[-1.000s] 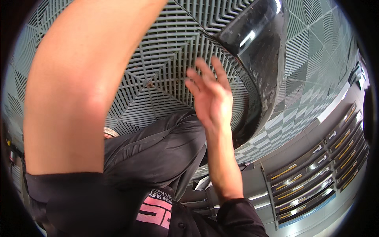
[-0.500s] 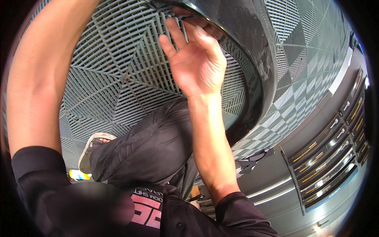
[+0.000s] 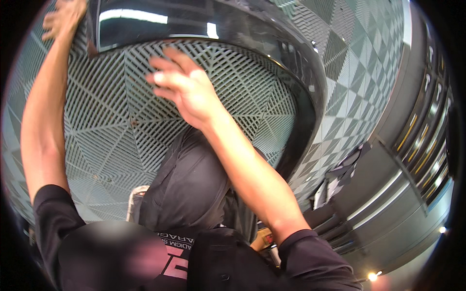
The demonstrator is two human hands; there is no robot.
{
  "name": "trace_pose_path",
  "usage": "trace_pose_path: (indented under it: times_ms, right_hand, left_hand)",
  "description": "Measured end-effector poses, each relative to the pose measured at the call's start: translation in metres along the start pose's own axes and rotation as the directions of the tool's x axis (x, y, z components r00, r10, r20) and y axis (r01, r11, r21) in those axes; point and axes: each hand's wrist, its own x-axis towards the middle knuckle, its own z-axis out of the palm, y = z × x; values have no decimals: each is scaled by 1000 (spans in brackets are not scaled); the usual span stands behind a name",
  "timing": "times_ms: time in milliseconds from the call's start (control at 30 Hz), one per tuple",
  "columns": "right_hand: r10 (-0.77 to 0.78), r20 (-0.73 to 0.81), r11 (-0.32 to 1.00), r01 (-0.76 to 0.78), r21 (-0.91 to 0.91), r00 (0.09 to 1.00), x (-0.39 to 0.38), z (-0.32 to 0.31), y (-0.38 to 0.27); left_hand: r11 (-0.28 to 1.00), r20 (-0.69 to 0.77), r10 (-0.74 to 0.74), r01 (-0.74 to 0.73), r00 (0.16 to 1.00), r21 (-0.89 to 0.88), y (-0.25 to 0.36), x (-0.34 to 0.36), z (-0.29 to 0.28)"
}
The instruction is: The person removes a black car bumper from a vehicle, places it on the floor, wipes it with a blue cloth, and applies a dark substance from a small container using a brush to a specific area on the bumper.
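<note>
My left hand (image 3: 64, 20) is at the upper left, fingers spread, next to the left end of a long, curved, glossy black panel (image 3: 242, 29). Whether it presses on that panel or on the floor beside it is unclear. My right hand (image 3: 182, 82), slightly blurred, is open with fingers apart and nothing visible in it, just inside the panel's curve. Beneath both lies grey slatted floor tiling (image 3: 102, 131). The panel arches across the top and runs down along my right side.
My bent leg (image 3: 187, 179) in dark trousers and part of a shoe (image 3: 136, 191) are below my hands. At the right stand dark drawer fronts (image 3: 422, 131) with pale handles. A crumpled dark-and-light item (image 3: 340, 177) lies beyond the panel's right side.
My left hand has come into view at the upper left. My right hand has moved leftward. The panel now spans more of the upper picture as the view shifted.
</note>
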Motion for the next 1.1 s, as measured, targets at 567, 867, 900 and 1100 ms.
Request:
trace_pose_path:
  times_ms: [567,867,900,1100]
  right_hand:
    - [0,-1000,983,-186,2,-11,-497,-162,147]
    - [1,-969,987,158,41,246,-552,-99,337]
    - [-44,-969,989,147,-8,242,-550,-95,346]
    - [-162,-974,966,226,-123,160,-619,-138,415]
  left_hand:
    - [486,694,691,581,202,-653,25,-119,-330]
    - [419,-695,495,844,-522,-336,69,-295,-591]
    - [451,-689,474,824,-548,-344,63,-305,-602]
    - [236,-315,900,945,-301,-228,17,-360,-669]
